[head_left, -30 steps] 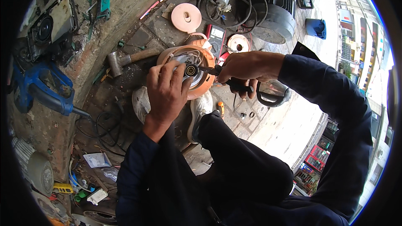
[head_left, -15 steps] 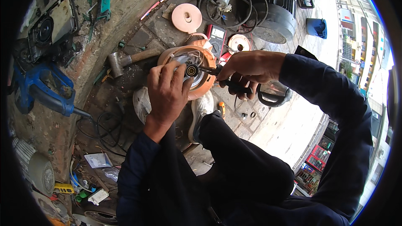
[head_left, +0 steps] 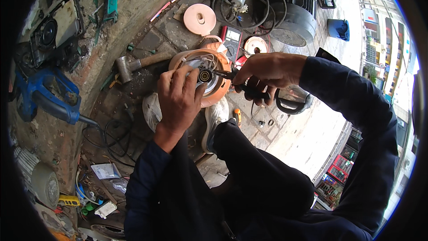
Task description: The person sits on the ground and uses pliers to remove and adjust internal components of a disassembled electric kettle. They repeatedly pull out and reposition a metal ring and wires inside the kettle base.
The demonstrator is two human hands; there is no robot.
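My left hand [head_left: 180, 100] grips the orange round motor housing [head_left: 220, 90] from the near side, thumb and fingers around a small black bearing [head_left: 205, 76] at its middle. My right hand [head_left: 267, 69] is closed on a pair of black-handled scissors [head_left: 285, 100], whose tip reaches left to the bearing. White windings and thin wires show inside the housing, partly hidden by my left fingers. Both dark blue sleeves come up from the lower edge, with my knees below the housing.
A hammer [head_left: 133, 64] lies left of the housing. An orange round cover [head_left: 199, 18], a multimeter [head_left: 232, 41] and a smaller orange disc [head_left: 255, 45] lie beyond it. A blue power tool [head_left: 47, 98] sits far left, a grey fan casing [head_left: 294, 31] and cables at the back.
Hardly anything differs: both hands stay on the housing, with the scissor tip shifted slightly at the bearing.
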